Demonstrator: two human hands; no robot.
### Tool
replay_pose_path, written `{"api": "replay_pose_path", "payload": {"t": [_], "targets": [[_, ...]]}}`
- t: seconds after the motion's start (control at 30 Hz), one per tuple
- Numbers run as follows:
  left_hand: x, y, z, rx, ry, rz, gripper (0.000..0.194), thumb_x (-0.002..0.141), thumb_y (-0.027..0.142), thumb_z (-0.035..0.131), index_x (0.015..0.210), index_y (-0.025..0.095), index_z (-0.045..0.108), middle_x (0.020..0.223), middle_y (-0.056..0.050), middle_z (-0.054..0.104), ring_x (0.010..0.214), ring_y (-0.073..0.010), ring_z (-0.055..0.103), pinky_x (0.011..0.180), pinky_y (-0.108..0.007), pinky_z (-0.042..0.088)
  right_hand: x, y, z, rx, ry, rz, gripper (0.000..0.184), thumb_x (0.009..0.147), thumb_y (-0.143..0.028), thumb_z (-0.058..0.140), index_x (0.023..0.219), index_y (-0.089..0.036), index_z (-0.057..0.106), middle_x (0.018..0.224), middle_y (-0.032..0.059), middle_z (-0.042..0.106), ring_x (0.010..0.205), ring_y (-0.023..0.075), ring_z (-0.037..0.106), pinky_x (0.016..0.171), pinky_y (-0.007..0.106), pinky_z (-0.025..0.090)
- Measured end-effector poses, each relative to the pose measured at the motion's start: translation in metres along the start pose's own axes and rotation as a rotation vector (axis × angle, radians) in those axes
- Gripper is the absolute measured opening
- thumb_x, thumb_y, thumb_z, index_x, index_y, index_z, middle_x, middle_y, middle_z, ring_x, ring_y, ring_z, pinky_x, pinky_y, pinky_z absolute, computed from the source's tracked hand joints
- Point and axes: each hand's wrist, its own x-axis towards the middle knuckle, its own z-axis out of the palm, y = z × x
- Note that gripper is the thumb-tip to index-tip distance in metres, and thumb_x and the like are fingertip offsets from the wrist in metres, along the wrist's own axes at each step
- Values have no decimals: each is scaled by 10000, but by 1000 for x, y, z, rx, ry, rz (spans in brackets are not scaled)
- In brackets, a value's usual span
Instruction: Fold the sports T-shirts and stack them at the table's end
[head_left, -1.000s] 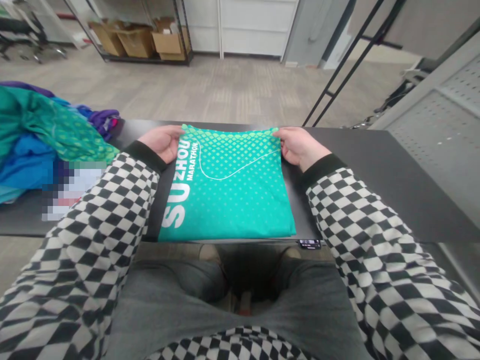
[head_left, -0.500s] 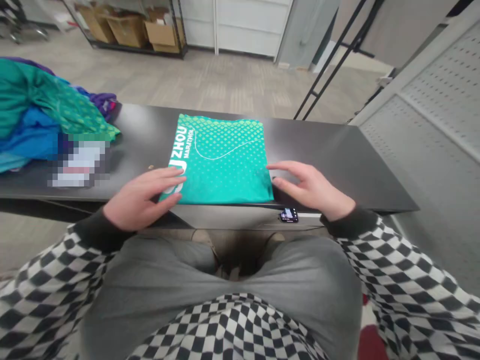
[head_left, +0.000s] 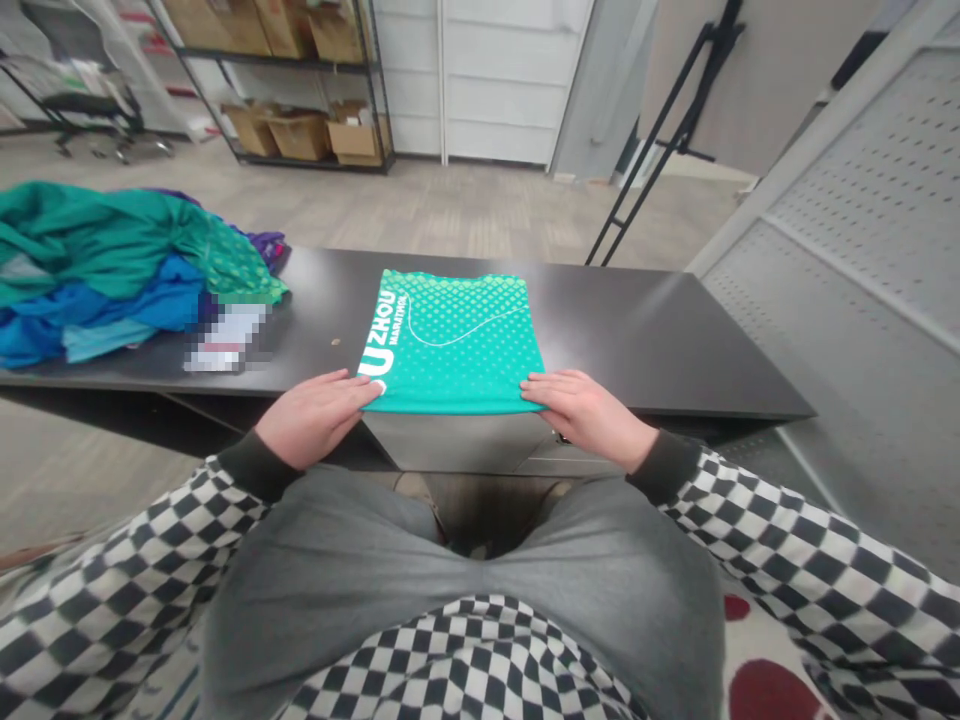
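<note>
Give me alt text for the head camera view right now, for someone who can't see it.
Two bare hands, left and right, touch the near corners of a folded green shirt printed with white lettering, on a dark table. A heap of green, blue and purple clothes lies to the left; shelves with cardboard boxes stand behind.

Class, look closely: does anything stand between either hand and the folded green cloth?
Nothing visible does: the left hand and right hand both touch the green cloth at its near corners. The clothes pile lies off to the left, out of the way.
</note>
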Motion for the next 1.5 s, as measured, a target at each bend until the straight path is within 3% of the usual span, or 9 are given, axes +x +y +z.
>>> {"api": "replay_pose_path", "payload": {"t": [0.17, 0.27, 0.43, 0.6, 0.73, 0.9, 1.1, 1.3, 1.5], "targets": [[-4, 35, -49, -50, 7, -23, 390, 1083, 523, 637, 1178, 265, 915, 1143, -73, 907, 1017, -275, 872, 988, -371, 708, -6, -37, -52, 179, -22, 216, 279, 1138, -373, 656, 1313, -272, 848, 1247, 75, 889, 1106, 282, 859, 998, 406, 696], [1, 59, -77, -203, 267, -138, 228, 1009, 450, 807, 1070, 265, 928, 970, -26, 896, 773, -196, 814, 774, -282, 689, -2, -58, -86, 306, 56, 354, 285, 1112, -538, 729, 1163, -277, 831, 961, 44, 840, 805, 232, 773, 735, 346, 653], [49, 59, -96, -524, 622, -281, 275, 842, 393, 979, 998, 185, 892, 820, -21, 818, 651, -133, 679, 638, -241, 577, 34, -45, -112, 453, 370, 401, 399, 981, -679, 873, 1026, -295, 774, 862, 27, 692, 763, 217, 660, 690, 353, 601], [147, 4, -84, -702, 579, -302, 349, 887, 364, 911, 1086, 94, 814, 847, -45, 769, 710, -136, 639, 772, -307, 595, 99, 43, -103, 557, 516, 444, 415, 953, -655, 896, 1023, -273, 748, 798, 3, 640, 699, 202, 611, 635, 341, 565], [212, -50, -45, -406, 319, -488, 201, 954, 287, 774, 1028, 107, 823, 815, -54, 749, 764, -192, 657, 867, -370, 587, 137, 115, -64, 409, 415, 606, 334, 957, -535, 853, 925, -231, 718, 751, 4, 646, 719, 196, 596, 680, 327, 534], [247, -101, 10, -49, 110, -526, 211, 902, 379, 745, 940, 190, 831, 898, -85, 802, 900, -274, 692, 932, -389, 566, 151, 161, -18, 3, 195, 737, 242, 966, -431, 739, 896, -201, 759, 812, 51, 730, 813, 244, 641, 826, 378, 531], [280, -138, 29, -3, 217, -444, 241, 948, 416, 685, 984, 197, 781, 905, -81, 753, 894, -264, 649, 938, -378, 545, 170, 202, -15, -155, 204, 624, 289, 1013, -453, 681, 1023, -185, 790, 949, 126, 783, 911, 300, 665, 910, 418, 536], [278, -136, 23, -472, 355, -417, 252, 999, 473, 724, 1062, 237, 663, 764, 10, 589, 688, -188, 580, 709, -305, 525, 171, 200, -22, 25, 288, 511, 330, 1044, -546, 696, 1037, -217, 728, 915, 62, 736, 867, 259, 639, 843, 385, 526], [248, -57, -26, -722, 358, -200, 535, 782, 594, 997, 1008, 214, 695, 693, 32, 572, 592, -122, 515, 553, -251, 408, 156, 127, -62, 536, 299, 408, 508, 906, -743, 881, 971, -261, 733, 787, 15, 674, 720, 214, 615, 658, 346, 538]]}}
